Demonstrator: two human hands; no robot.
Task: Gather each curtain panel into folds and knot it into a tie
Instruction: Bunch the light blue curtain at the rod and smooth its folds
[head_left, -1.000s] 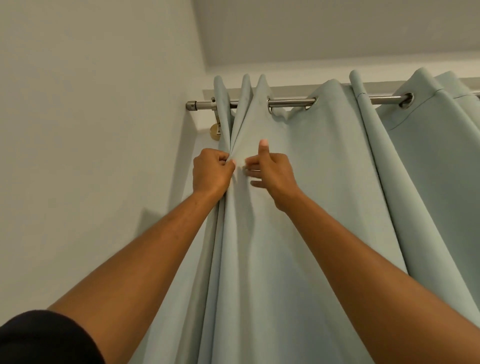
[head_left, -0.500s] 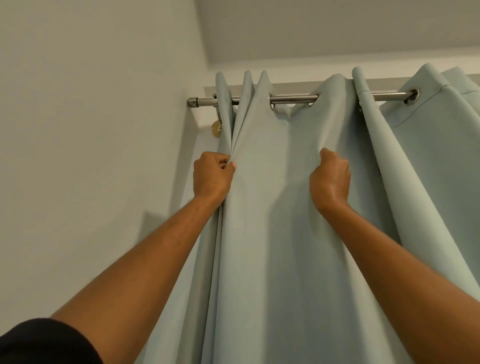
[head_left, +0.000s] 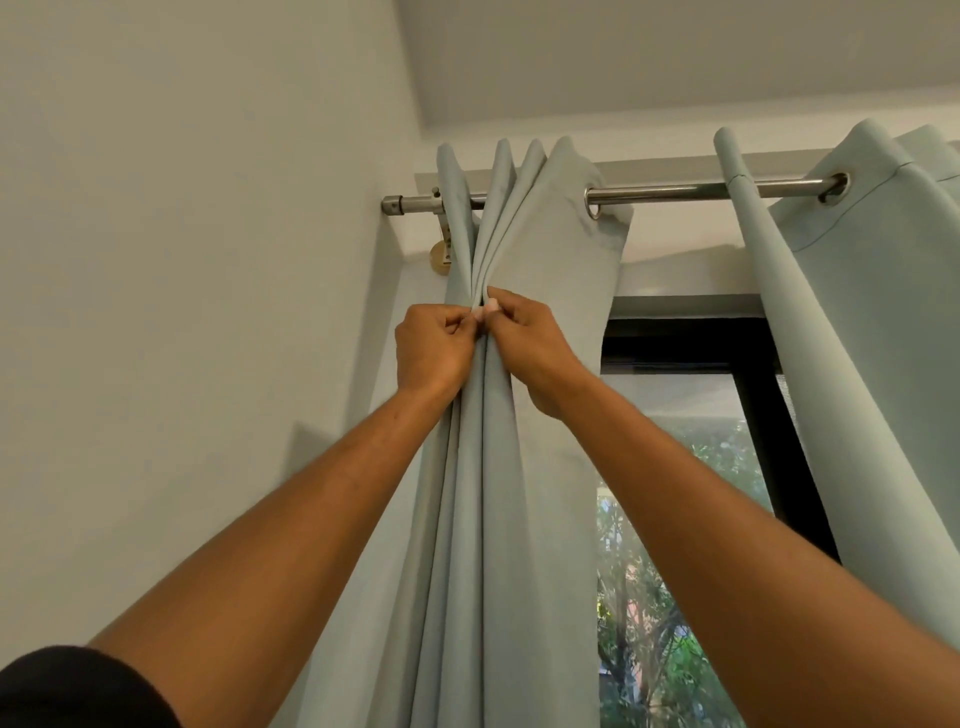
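Observation:
A pale green curtain panel (head_left: 550, 519) hangs from a metal rod (head_left: 670, 190) by eyelets, bunched into several narrow folds at the rod's left end. My left hand (head_left: 431, 348) pinches the gathered folds from the left, a little below the rod. Right beside it, my right hand (head_left: 530, 343) grips the folds from the right, fingertips touching the left hand's. A second curtain panel (head_left: 872, 322) of the same cloth hangs at the right, spread out and untouched.
A white wall (head_left: 182, 312) stands close on the left, with the rod's bracket (head_left: 441, 254) fixed near the corner. Between the two panels a dark-framed window (head_left: 691, 519) is uncovered, showing trees outside. The ceiling is just above the rod.
My right hand has pulled the curtain's right part leftward along the rod and joined my left hand. The panel is now bunched at the left and the window shows.

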